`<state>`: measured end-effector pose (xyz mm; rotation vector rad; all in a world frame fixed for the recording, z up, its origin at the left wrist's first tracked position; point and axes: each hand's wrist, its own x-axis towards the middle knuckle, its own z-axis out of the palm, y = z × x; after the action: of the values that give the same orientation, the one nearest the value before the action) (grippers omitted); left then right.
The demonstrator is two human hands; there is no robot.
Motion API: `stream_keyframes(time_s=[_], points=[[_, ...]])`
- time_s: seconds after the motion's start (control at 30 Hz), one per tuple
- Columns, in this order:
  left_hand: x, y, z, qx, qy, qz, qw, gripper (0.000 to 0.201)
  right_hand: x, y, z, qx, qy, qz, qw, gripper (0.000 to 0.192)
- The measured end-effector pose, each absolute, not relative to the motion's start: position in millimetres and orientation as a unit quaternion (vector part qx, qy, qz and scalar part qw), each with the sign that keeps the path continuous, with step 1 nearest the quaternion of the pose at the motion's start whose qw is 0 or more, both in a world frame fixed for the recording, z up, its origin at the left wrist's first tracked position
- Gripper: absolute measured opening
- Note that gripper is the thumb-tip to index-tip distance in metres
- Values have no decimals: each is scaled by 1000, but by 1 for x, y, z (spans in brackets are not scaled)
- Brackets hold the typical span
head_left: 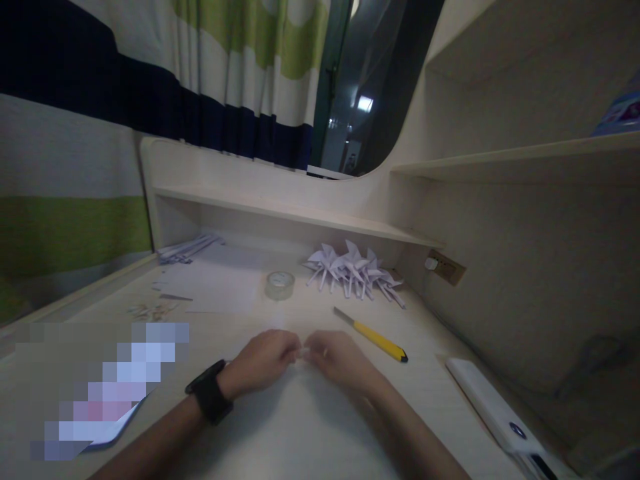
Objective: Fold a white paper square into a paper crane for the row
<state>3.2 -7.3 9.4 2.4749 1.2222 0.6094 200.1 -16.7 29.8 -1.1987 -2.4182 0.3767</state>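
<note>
My left hand (263, 365) and my right hand (340, 363) meet fingertip to fingertip over the pale desk (310, 433). Between them they pinch a small pale scrap (301, 353), mostly hidden by the fingers; it looks like paper or tape. A black watch (210, 392) is on my left wrist. Just beyond the hands sits a roll of clear tape (279, 285). A yellow utility knife (373, 335) lies to the right of my right hand with its blade out.
A pile of white folded paper pinwheels (353, 270) lies under the low shelf (280, 212). Paper strips (187, 248) and scraps (153, 310) lie at back left. A white flat device (493, 407) rests at front right. A wall socket (447, 267) is on the right panel.
</note>
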Motion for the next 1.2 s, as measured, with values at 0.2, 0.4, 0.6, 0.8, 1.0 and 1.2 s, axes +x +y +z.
stream_keyframes(time_s=[0.2,0.4,0.6,0.8,1.0,1.2], points=[[5,-15,3,881,424,198,66,20,194,-14,16,-462,-875,68,131,31],[8,-20,7,892,415,173,41,19,195,-7,13,-455,-874,126,115,26],[14,-26,10,895,424,137,-6,22,195,-7,8,-430,-897,70,81,21],[21,-35,5,890,421,173,-28,16,188,-11,5,-461,-886,-47,13,33],[26,-35,4,890,426,148,-68,13,186,-8,4,-468,-882,-57,9,28],[26,-33,7,887,430,130,-108,15,185,-12,8,-498,-865,-55,28,27]])
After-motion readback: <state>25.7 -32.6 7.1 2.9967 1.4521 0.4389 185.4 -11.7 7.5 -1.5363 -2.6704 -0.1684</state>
